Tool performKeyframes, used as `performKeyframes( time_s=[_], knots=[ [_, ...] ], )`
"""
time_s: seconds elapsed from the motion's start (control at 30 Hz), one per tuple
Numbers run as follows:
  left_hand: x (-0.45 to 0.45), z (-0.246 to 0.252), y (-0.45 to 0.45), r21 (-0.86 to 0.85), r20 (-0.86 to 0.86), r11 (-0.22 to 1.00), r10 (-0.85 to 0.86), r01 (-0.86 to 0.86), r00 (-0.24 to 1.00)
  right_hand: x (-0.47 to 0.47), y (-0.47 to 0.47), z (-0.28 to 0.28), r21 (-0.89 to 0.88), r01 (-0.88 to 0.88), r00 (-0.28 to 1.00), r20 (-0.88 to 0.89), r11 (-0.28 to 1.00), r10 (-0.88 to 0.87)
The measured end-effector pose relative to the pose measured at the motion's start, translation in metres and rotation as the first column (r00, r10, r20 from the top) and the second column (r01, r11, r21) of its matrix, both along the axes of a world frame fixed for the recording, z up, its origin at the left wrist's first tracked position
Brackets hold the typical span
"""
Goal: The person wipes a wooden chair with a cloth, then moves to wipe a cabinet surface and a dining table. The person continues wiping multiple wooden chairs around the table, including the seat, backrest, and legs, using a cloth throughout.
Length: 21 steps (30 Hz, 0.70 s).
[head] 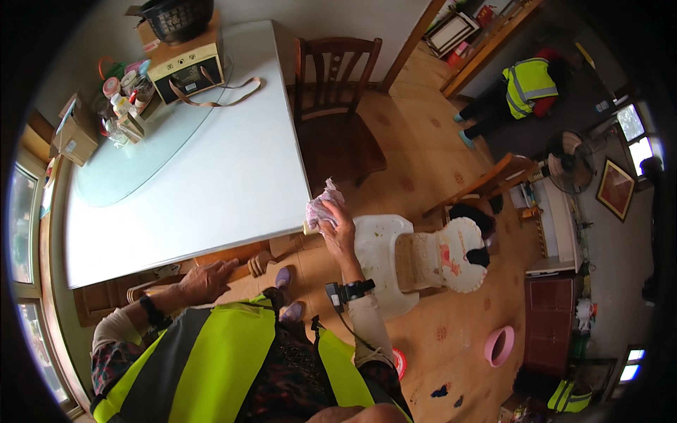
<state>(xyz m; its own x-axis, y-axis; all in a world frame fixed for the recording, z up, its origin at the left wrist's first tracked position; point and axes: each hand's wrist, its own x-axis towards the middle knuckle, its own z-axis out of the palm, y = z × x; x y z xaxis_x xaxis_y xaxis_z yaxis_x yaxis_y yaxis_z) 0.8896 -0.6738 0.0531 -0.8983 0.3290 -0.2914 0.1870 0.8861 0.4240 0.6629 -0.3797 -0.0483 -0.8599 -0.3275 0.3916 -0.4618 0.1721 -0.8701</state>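
Observation:
My right hand (337, 224) grips a crumpled pink-and-white cloth (323, 209) at the near right corner of a white tabletop (232, 180). The cloth bunches above my fingers, and part of it overlaps the table's edge. Just below the table's front edge, my left hand (206, 281) is empty, its thumb apart from the extended fingers. It hovers over or touches a wooden chair (258, 264) partly tucked under the table; which of the two, I cannot tell. A round glass turntable (143, 164) lies on the tabletop.
A carton (185, 69) with a strap, a black basket (177, 21) and several jars crowd the table's far left. A dark wooden chair (338, 137) stands at its right side. Right of my arm is a child's high chair (381, 238). A person in a yellow vest (530, 87) bends over farther off.

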Motion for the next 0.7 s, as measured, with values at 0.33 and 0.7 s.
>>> performKeyframes(
  time_s=[0.33, 0.7],
  knots=[
    [-0.002, -0.016, -0.003, 0.080, -0.173, 0.996, -0.023, 0.037, 0.985, -0.085, -0.057, -0.068, 0.027, -0.294, 0.920, 0.280, 0.955, 0.275],
    [-0.008, 0.012, 0.019, -0.013, 0.064, 0.942, 0.334, -0.334, 0.940, -0.223, -0.161, -0.073, 0.163, -0.263, 0.962, 0.114, 0.951, 0.247]
  ],
)
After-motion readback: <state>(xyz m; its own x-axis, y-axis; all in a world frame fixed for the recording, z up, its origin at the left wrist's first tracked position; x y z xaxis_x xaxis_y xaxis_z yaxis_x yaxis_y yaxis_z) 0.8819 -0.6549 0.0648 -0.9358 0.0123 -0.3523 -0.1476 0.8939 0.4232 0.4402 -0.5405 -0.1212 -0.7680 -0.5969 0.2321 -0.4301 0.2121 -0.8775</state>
